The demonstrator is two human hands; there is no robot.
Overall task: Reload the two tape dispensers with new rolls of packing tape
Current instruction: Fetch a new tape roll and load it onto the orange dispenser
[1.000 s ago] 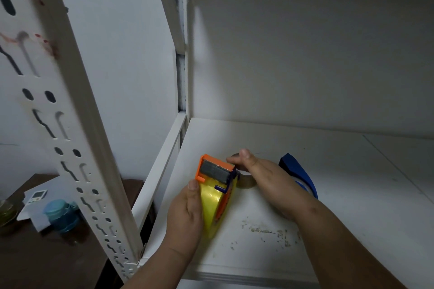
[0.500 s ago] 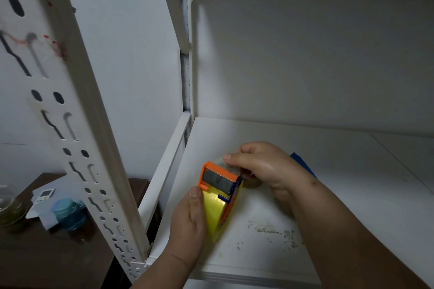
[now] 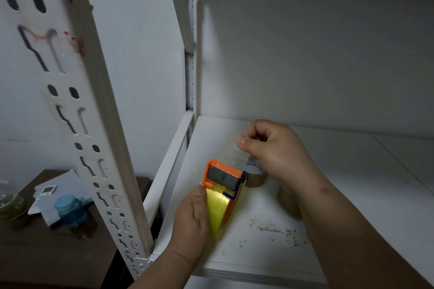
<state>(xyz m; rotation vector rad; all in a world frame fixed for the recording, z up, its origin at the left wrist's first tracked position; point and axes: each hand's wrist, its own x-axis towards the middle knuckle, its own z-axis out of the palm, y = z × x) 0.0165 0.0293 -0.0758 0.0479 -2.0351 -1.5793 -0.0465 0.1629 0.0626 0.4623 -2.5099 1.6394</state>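
My left hand (image 3: pixel 191 214), low in the centre of the frame, was wrapped around the orange tape dispenser (image 3: pixel 223 185), thumb along its near side, holding it over the white shelf (image 3: pixel 340 195). A yellow roll of tape (image 3: pixel 217 210) sat in the dispenser, just below its grey roller (image 3: pixel 222 177). My right hand (image 3: pixel 273 150), right of centre, was closed in a pinch, thumb and fingers gripping the free end of a clear tape strip (image 3: pixel 236 153) that ran up from the dispenser's front edge. A brownish tape roll (image 3: pixel 256 177) lay flat on the shelf just behind the dispenser, partly hidden by my right hand. Specks of debris (image 3: pixel 277 230) dotted the shelf in the lower right.
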